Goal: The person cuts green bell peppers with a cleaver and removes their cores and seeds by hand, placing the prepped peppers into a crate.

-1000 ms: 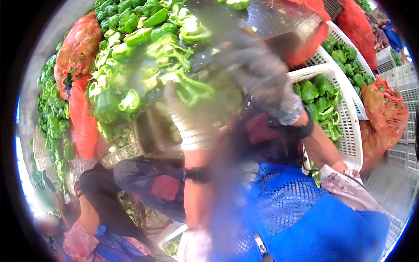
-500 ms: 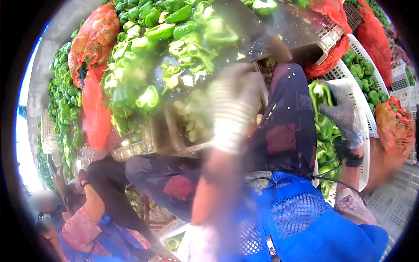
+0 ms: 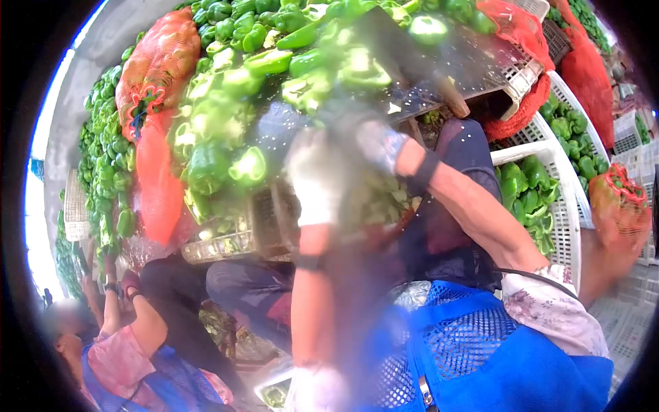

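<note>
Beside cut peppers [image 3: 248, 165], gloved left hand [image 3: 314, 168] and right hand [image 3: 376, 143] held close together; grip of both blurred, cannot be told.

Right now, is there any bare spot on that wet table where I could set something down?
The clearest patch is the dark, pale-flecked tabletop between the wooden handle and the red mesh at the upper right. Green peppers crowd the left side, and the left hand and right hand take up the near middle.
</note>
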`<state>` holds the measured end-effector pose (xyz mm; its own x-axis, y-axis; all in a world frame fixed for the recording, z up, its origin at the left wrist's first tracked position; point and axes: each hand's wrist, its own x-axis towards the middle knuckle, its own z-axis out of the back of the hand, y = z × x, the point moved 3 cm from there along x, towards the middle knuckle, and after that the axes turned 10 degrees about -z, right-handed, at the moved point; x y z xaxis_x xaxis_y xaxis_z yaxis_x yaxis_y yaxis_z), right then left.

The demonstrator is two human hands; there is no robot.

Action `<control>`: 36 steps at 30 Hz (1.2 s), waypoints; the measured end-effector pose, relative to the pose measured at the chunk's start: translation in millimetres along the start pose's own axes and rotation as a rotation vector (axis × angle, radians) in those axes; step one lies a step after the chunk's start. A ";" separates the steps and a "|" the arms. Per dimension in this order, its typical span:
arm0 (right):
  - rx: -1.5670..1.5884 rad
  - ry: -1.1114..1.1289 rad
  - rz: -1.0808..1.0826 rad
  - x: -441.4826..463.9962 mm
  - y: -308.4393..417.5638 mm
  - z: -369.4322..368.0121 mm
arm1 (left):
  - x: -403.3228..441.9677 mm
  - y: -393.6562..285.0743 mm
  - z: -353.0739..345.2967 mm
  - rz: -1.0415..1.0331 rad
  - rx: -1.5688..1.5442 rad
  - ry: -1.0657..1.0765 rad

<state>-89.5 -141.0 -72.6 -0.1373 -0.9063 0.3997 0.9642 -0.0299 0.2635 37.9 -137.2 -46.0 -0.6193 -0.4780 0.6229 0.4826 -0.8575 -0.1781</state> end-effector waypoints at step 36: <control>0.282 0.281 0.105 -14.0 39.4 65.2 | 0.0 19.5 7.0 0.797 -1.592 -0.285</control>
<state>-64.4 -102.0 -10.6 0.0637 -0.9792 0.1924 0.8642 0.1506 0.4802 51.7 -152.6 -44.1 -0.3630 -0.9266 0.0979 -0.5215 0.1150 -0.8455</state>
